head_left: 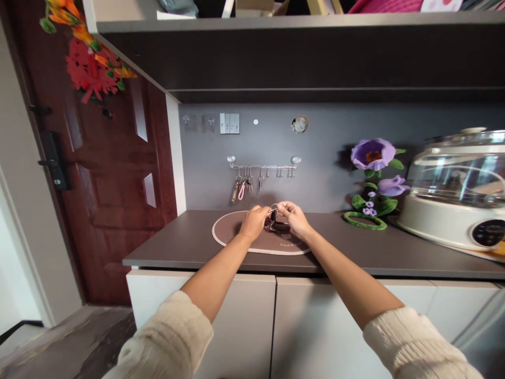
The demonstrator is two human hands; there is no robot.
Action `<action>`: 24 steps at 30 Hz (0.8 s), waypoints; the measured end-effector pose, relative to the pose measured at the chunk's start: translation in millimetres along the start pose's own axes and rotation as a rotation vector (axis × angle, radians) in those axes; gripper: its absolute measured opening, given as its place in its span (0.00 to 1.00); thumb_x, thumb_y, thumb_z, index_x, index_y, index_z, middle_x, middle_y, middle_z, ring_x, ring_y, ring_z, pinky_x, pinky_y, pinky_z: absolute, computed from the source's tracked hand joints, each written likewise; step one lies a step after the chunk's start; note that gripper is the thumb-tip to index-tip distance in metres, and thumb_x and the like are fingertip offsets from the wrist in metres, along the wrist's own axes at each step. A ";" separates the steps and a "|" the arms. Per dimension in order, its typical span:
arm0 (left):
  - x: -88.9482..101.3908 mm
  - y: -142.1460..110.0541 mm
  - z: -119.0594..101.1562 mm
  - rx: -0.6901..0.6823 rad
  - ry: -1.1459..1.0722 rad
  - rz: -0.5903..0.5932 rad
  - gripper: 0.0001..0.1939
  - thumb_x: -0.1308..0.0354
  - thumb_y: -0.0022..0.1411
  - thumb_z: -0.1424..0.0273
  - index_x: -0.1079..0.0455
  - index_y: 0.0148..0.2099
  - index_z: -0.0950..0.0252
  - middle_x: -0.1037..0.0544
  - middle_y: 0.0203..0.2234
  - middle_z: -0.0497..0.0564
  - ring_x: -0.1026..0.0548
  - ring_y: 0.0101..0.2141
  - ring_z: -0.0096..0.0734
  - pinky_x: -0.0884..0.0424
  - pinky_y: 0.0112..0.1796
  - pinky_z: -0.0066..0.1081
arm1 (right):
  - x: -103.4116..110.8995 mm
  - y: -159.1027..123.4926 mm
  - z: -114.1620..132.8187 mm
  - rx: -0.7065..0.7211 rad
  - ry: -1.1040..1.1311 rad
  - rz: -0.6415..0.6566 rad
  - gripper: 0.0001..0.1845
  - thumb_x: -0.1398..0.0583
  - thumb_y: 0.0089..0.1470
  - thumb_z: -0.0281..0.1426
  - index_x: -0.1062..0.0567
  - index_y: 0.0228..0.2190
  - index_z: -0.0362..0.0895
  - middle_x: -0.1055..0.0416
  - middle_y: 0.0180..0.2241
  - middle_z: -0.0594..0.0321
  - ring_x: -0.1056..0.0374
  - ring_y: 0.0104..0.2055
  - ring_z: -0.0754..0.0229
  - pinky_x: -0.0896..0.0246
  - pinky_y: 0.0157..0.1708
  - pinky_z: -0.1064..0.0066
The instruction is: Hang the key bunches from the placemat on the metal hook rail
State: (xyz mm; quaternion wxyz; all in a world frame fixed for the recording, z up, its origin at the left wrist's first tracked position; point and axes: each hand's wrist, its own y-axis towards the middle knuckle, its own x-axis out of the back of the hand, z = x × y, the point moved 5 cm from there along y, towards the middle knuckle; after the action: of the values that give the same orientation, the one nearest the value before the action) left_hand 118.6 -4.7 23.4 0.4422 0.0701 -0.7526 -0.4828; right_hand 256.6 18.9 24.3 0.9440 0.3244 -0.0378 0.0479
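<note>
key ring (273, 215) pinched by left hand (254, 221) and right hand (295, 218), over brown oval mat (229, 228). behind, wall-mounted hook rail (265, 167) hung with more keys (249, 184)

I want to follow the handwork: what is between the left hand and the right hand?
The head view shows a metal ring with dark, fob-like pieces below it, between the left hand and the right hand.

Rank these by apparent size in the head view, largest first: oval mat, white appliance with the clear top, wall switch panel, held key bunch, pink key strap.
1. White appliance, cut off by the frame
2. Oval mat
3. Switch panel and key bunch: too close to rank; the bunch is partly hidden
4. Pink key strap
</note>
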 end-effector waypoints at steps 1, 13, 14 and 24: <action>-0.5 0.1 0.0 -0.003 -0.007 0.002 0.12 0.53 0.59 0.74 0.32 0.42 0.60 0.30 0.28 0.49 0.32 0.32 0.28 0.37 0.34 0.26 | 0.5 0.4 -0.3 -0.003 0.004 -0.009 0.16 0.41 0.44 0.43 0.33 0.26 0.42 0.37 0.23 0.67 0.43 0.26 0.67 0.45 0.29 0.73; 2.1 1.7 3.1 0.022 0.000 -0.019 0.12 0.56 0.61 0.73 0.31 0.40 0.62 0.27 0.31 0.51 0.33 0.35 0.29 0.37 0.36 0.27 | 8.8 2.5 20.6 -0.004 0.074 -0.121 0.16 0.41 0.44 0.43 0.30 0.27 0.42 0.33 0.26 0.64 0.40 0.27 0.66 0.45 0.32 0.71; 2.2 1.8 3.7 0.029 -0.004 -0.019 0.12 0.56 0.61 0.73 0.31 0.40 0.62 0.27 0.31 0.51 0.33 0.36 0.30 0.37 0.37 0.27 | 10.0 4.4 22.2 -0.001 0.069 -0.119 0.16 0.40 0.43 0.43 0.30 0.27 0.42 0.33 0.26 0.64 0.40 0.27 0.67 0.45 0.32 0.72; -2.6 4.9 25.0 0.288 -0.101 -0.035 0.09 0.53 0.58 0.73 0.31 0.36 0.63 0.26 0.31 0.50 0.32 0.35 0.29 0.38 0.37 0.27 | 24.3 27.7 35.2 0.005 0.069 -0.123 0.17 0.38 0.39 0.43 0.31 0.25 0.42 0.35 0.25 0.66 0.43 0.25 0.69 0.44 0.29 0.74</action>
State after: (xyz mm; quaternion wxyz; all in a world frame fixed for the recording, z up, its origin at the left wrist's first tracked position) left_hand 103.4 15.8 22.2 0.3805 0.1216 -0.8341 -0.3805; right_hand 276.1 20.6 71.3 0.9450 0.3267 0.0150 0.0010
